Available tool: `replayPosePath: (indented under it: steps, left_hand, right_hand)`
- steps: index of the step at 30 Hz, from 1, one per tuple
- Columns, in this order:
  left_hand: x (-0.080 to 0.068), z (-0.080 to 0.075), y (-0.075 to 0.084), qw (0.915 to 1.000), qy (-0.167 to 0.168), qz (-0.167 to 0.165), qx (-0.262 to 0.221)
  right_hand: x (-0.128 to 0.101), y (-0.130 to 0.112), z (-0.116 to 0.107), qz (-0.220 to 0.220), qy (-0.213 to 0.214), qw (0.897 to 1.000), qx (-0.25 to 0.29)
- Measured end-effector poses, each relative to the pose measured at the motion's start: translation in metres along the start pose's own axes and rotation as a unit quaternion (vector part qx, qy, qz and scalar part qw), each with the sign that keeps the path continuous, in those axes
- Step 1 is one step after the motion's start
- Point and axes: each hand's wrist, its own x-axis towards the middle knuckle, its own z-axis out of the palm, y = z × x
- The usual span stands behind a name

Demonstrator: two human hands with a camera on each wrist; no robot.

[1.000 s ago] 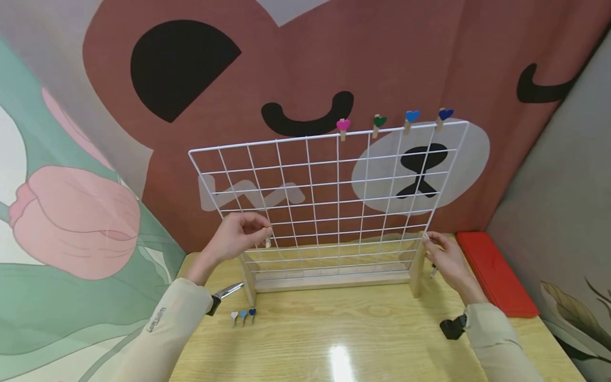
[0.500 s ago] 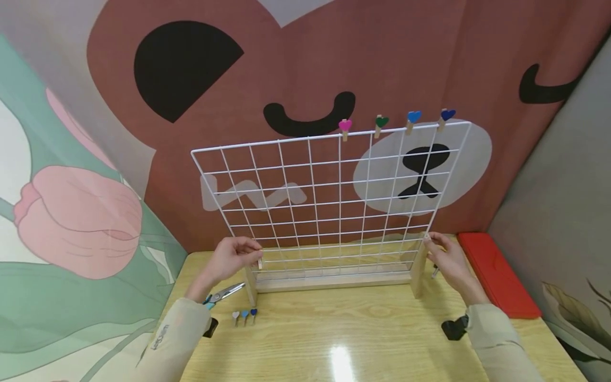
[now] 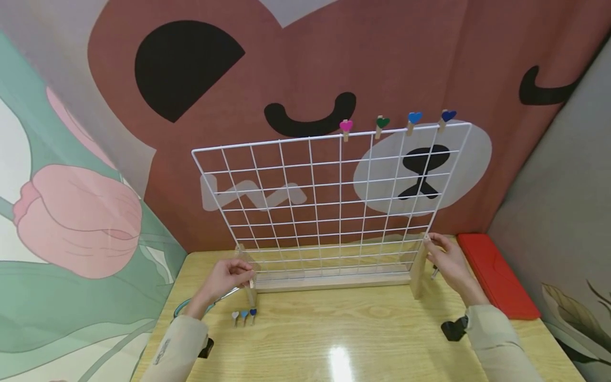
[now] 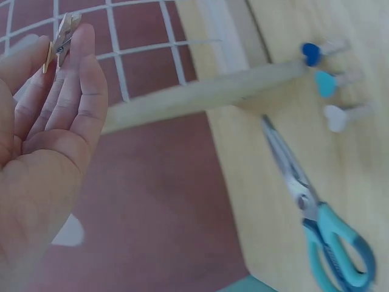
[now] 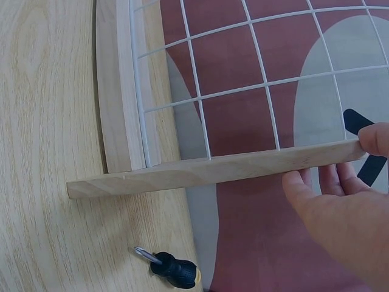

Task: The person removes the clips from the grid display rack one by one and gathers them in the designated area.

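Note:
My left hand (image 3: 229,278) pinches a small wooden clothespin (image 4: 62,38) between thumb and fingers, low beside the left post of a white wire grid panel (image 3: 324,204). The panel stands upright in a wooden base (image 3: 334,281). At the other end, my right hand (image 5: 340,207) holds the top of the right wooden post (image 5: 213,170), thumb on one side and fingers on the other. Clothespins with hearts sit along the panel's top wire: pink (image 3: 346,127), green (image 3: 382,123), light blue (image 3: 414,119) and dark blue (image 3: 448,116).
Three heart clothespins lie on the table near the left post: white (image 4: 335,118), light blue (image 4: 326,84) and dark blue (image 4: 312,54). Teal-handled scissors (image 4: 310,210) lie beside them. A stubby screwdriver (image 5: 175,270) and a red case (image 3: 496,276) are on the right. A patterned curtain hangs behind.
My left hand has come down and to the left along the panel, with the clothespin still in its fingers. The right hand has stayed at the post.

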Motion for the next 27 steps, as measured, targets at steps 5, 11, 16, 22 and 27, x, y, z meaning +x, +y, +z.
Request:
replayPosePath:
  steps: [5,11,16,22,27]
  left_hand:
    - [-0.008,-0.004,-0.018,0.9986,0.012,-0.050,0.007]
    - [-0.022,-0.007,-0.039,0.9929,0.040,-0.111,-0.013]
    - [-0.034,-0.010,-0.058,0.9882,0.065,-0.138,-0.013]
    - [-0.049,-0.017,-0.081,0.9822,0.087,-0.166,-0.002]
    - [-0.060,-0.020,-0.101,0.9765,0.099,-0.191,0.011]
  right_hand:
    - [0.000,-0.001,-0.001,0.000,-0.001,1.000,0.002]
    - [0.000,-0.001,-0.001,0.001,0.000,1.000,0.008]
    - [-0.001,-0.001,0.000,0.003,-0.005,1.000,0.009]
    - [-0.001,-0.002,-0.001,-0.002,-0.005,1.000,0.003]
    - [-0.001,-0.001,-0.001,-0.003,-0.007,1.000,0.006]
